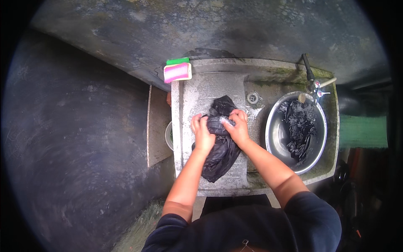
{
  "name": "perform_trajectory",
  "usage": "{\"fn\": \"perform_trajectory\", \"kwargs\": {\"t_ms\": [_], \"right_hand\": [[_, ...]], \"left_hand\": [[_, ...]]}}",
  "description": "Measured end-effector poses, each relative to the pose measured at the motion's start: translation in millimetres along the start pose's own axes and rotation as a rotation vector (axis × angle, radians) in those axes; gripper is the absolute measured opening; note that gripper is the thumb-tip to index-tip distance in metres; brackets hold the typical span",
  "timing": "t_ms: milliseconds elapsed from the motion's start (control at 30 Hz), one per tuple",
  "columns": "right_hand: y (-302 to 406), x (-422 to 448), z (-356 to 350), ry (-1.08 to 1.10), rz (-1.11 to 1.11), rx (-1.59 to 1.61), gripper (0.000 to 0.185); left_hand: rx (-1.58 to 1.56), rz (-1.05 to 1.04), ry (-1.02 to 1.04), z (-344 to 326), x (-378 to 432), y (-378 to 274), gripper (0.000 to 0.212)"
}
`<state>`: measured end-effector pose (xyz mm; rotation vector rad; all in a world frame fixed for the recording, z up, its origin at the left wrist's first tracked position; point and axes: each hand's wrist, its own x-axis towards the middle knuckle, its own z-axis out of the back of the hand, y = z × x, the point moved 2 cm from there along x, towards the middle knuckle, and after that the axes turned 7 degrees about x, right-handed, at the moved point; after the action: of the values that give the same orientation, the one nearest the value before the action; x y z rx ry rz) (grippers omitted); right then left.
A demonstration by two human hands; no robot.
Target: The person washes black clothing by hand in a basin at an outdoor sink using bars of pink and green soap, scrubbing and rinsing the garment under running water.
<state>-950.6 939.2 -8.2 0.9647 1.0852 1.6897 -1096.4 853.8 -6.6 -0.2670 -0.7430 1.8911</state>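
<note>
On the washboard slab of a concrete laundry sink [214, 85] lies a wet black cloth garment [222, 154], bunched in its middle. My left hand [203, 132] grips the bunched fabric from the left, fingers curled over it. From the right, my right hand [236, 126] holds the same bunch, with white suds near its thumb. In the basin at the right, an oval metal tub [278, 134] holds water and dark cloth [299, 132].
A tap [317, 89] with a dark pipe stands over the tub. A pink-and-white brush or sponge [177, 72] and a green block [178, 61] sit at the sink's back left corner. The drain [252, 98] lies beside the slab. Walls rise behind and left.
</note>
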Motion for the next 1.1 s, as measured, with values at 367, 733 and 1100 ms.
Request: {"fn": "perform_trajectory", "kwargs": {"t_ms": [367,733,1100], "right_hand": [[9.2,-5.9,-33.7,0.122,-0.006,-0.140,0.030],[-11.5,78.9,-74.9,-0.084,0.094,-0.557,0.036],[-16.0,67.5,-48.8,0.096,-0.036,-0.425,0.036]], "left_hand": [[-0.248,0.129,0.007,0.2,14.5,1.1,0.030],[0.381,0.115,-0.123,-27.3,92.0,21.9,0.030],[0.042,0.081,-0.014,-46.7,81.0,11.9,0.042]]}}
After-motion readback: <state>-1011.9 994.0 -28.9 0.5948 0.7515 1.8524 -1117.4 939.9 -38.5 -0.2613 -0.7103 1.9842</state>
